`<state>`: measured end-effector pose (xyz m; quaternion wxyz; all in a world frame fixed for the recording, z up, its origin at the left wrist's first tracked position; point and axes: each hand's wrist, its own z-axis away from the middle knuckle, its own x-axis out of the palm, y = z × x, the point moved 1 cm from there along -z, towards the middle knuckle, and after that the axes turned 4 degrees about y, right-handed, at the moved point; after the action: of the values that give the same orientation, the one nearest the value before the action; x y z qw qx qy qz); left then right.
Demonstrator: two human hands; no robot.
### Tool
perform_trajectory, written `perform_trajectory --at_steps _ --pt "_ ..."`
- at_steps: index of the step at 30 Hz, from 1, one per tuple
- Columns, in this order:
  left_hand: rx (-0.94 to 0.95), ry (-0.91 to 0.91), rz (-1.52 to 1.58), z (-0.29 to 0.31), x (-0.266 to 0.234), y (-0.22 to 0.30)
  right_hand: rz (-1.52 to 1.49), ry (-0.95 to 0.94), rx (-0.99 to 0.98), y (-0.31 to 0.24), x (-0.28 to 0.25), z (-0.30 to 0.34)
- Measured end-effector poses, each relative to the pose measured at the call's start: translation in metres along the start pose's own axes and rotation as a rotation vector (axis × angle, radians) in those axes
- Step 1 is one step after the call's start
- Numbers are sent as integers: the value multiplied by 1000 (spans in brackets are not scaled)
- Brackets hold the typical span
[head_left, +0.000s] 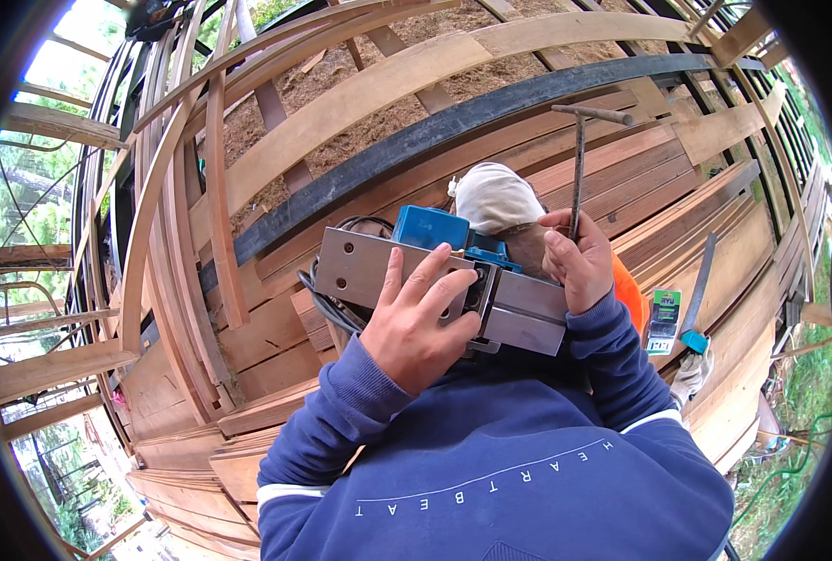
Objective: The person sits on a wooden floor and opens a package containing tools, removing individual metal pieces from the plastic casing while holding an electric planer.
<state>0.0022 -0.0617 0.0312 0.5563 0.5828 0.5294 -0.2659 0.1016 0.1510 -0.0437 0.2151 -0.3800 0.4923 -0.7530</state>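
An electric planer [528, 315] lies bottom up across my lap, its flat metal sole facing me and its blue body [430, 227] on the far side. My left hand [420, 313] grips it, fingers spread over the sole and fingertips at the gap where the cutter sits. In my right hand [579, 265] is the rod of a T-handle wrench [578, 173], crossbar uppermost. That hand is closed just above the sole's right end. My fingers hide the wrench's lower tip. A rounded shape in white cloth [498, 198] shows right behind the planer.
A black cable [315, 290] loops at the planer's left end. At right lie a green-and-black package [664, 321], a saw [701, 285] with a teal handle and a pale glove [693, 376]. Stacked wooden boards [612, 178] surround me; a dark beam [416, 140] crosses beyond.
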Motion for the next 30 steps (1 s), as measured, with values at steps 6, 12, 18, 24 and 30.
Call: perform_trajectory --at_steps 6,12,18,24,30 --pt "12 26 -76 1 6 0 0 7 5 1 0 0" --pt "-108 -99 55 -16 -16 3 8 2 16 2 -1 -1" --pt "-16 -253 17 -31 -18 -10 3 1 18 1 1 -1" --pt "-3 -305 -22 -41 -19 -6 -17 12 17 2 1 -1" --pt "-1 -363 -36 -48 -22 -4 -20 4 16 4 1 -1"
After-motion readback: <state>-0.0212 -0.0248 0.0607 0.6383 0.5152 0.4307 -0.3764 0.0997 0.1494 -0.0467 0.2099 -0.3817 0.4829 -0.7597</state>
